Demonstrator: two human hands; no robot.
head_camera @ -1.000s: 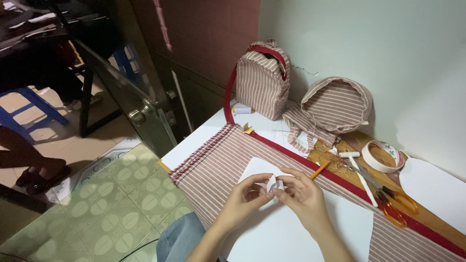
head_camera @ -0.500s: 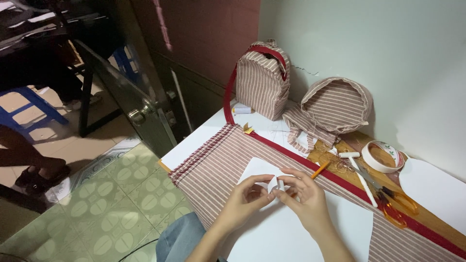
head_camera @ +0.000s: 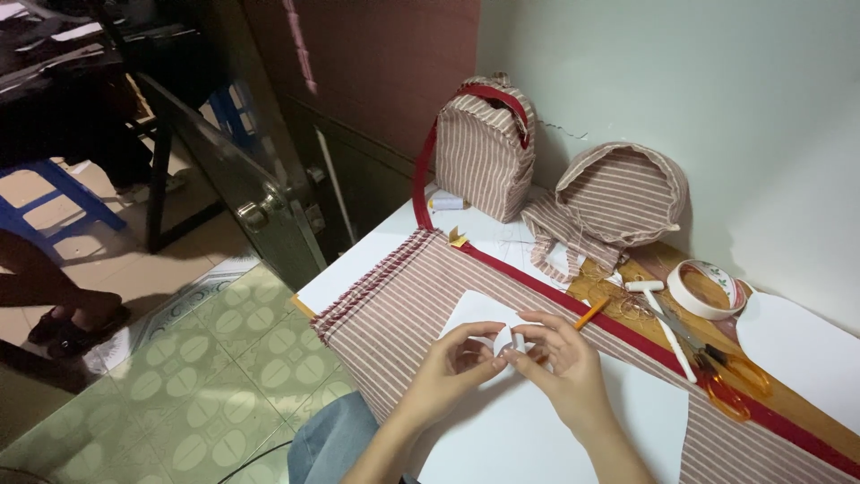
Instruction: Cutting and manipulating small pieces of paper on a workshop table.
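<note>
Home sewing corner: striped fabric [head_camera: 403,305] on table, scissors [head_camera: 726,381], tape roll [head_camera: 708,289], tiled floor [head_camera: 215,376].

A striped backpack [head_camera: 485,152] with red trim stood upright at the back of the counter [head_camera: 367,260], against the wall. Beside it a round striped pouch [head_camera: 623,193] leaned on the wall. A tape roll [head_camera: 708,289] lay flat near the wall, a white-handled tool [head_camera: 667,327] just beside it, orange-handled scissors [head_camera: 730,381] next along (blades partly hidden). An orange pencil [head_camera: 591,314] lay on the red strip [head_camera: 573,300]. A thread spool [head_camera: 445,203] sat by the backpack. Blue stool [head_camera: 54,193] on the floor, far left.
</note>
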